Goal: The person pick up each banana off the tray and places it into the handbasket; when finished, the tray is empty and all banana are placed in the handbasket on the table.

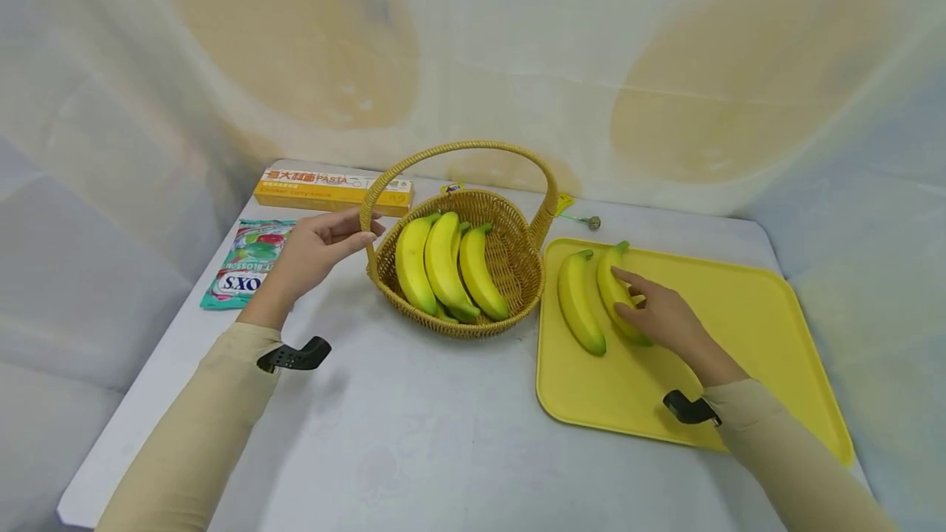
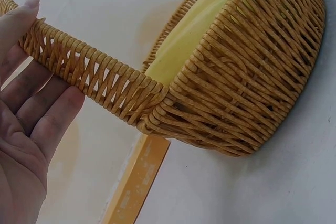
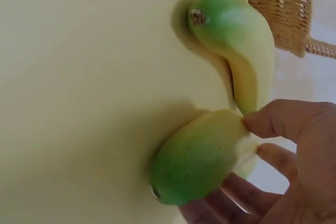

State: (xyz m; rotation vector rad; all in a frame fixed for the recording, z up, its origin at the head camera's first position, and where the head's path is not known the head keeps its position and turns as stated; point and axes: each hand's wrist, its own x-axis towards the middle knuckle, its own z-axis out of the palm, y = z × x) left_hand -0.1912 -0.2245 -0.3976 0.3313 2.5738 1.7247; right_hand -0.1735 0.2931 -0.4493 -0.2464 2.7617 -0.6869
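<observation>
Landmark: wicker basket (image 1: 473, 269), sitting mid-bench (image 1: 414, 433).

Far left of the basket: candy bag (image 1: 247, 263) lying flat on the bench. Behind it, left-rear of the basket: yellow pasta box (image 1: 332, 190), long side facing me.

My left hand (image 1: 314, 251) is sitting just left of the basket, at the handle (image 1: 384, 183) base. Fingers (image 2: 29, 85) are lying mostly straight and close together along the woven handle strip, thumb tip touching its top edge; touching it, not wrapping it as far as the wrist view is showing.

Inside the basket: three bananas (image 1: 447, 265) lying side by side, green tips pointing to the rear.

Behind the basket's right rim: a small tag with a metal bit (image 1: 591, 222) lying on the bench.

Right of the basket, nearly touching its rim: yellow tray (image 1: 739, 310). Two bananas are lying on its left part, just beside each other. The left banana (image 1: 579, 302) is lying free. My right hand (image 1: 661, 314) is resting on the right banana (image 1: 612, 290); fingers (image 3: 286, 121) are curling round it, thumb on one side, the rest underneath, pinching it. It is touching the tray.
</observation>
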